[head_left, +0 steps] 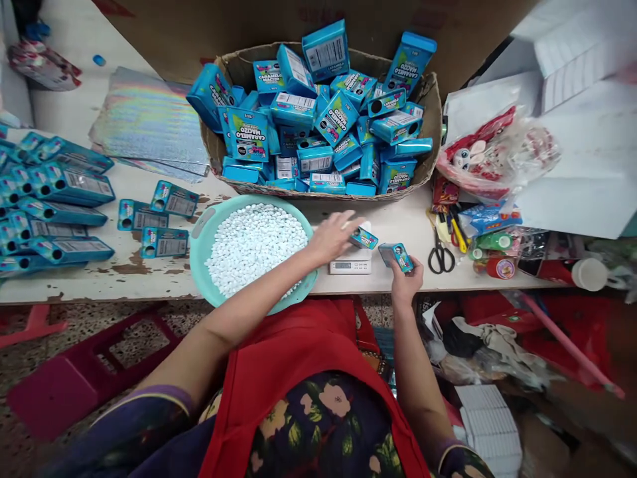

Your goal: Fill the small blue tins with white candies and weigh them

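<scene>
A small blue candy box [364,238] is over the white digital scale [350,267], near the table's front edge. My left hand [332,238] grips its left end, with fingers bent over the top and the thumb partly hidden. To the right of the scale, my right hand [407,279] holds a second blue candy box [397,257] between thumb and fingers. Under my left forearm stands a turquoise basin [198,249] full of small white candies [256,242]. Its right part is covered by the arm.
Behind the scale, a cardboard box [434,126] is heaped with blue candy boxes. More boxes [70,186] are stacked at the left, beside silvery sheets [149,119]. Black scissors [440,255], a yellow cutter [458,232] and plastic-wrapped items [492,156] lie at the right.
</scene>
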`<state>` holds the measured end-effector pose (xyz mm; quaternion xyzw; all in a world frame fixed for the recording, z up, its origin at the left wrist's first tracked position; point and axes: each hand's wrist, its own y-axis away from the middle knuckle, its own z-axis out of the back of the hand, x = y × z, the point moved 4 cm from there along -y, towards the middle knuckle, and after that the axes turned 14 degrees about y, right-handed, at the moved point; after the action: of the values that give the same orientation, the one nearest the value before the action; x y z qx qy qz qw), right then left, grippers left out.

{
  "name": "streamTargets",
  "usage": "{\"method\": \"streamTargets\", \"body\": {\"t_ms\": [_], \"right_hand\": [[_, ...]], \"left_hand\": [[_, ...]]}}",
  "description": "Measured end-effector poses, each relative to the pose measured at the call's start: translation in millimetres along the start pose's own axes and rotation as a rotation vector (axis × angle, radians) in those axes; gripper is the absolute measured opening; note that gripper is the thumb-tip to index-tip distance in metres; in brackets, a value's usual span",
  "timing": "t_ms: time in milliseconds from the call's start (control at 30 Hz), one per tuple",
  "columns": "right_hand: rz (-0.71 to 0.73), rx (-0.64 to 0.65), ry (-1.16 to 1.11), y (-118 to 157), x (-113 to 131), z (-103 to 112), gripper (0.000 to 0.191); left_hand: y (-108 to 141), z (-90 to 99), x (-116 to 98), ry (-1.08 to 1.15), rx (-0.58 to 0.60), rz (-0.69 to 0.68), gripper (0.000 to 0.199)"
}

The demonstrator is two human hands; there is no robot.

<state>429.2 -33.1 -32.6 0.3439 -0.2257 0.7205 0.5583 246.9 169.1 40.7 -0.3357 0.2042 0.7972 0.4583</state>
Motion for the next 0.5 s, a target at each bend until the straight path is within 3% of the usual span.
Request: {"method": "streamTargets", "body": {"t_ms": [67,133,233,267,300,400,500], "right_hand": [[0.003,0.007,0.026,-1.6,1.6,3.4,0.065],[-0.008,0.009,0.034,-3.5,2.1,10.9,0.064],[-0.021,-0.077,-0.008,-9.1,0.4,25.2,0.062],[-0.001,-0.211,-0.039,-11.0,0.6,31.1,0.062],[0.033,-0.262,-0.068,-12.6,2.3,31.6,0.062],[0.116,-0.118,-0.106,-11.0,18.1,13.5,0.064],[0.230,0.040,-0.034,5.1,49.4,-7.8,0.063]], "left_hand": [[-25.9,-19.7,-14.1,-0.023,0.145,-0.019,0.042],[-33.2,-22.6,-19.8,-0.006,0.163,0.009,0.037],[-7.4,10.0,-15.1,0.124,-0.063,0.045,0.036],[10.6,29.1,-11.7,0.170,-0.181,0.045,0.039],[33.1,50.9,-7.7,0.197,-0.311,0.049,0.042],[121.4,121.9,6.9,0.113,-0.694,0.175,0.047],[221.6,181.0,36.2,-0.088,-0.919,0.610,0.052]]}}
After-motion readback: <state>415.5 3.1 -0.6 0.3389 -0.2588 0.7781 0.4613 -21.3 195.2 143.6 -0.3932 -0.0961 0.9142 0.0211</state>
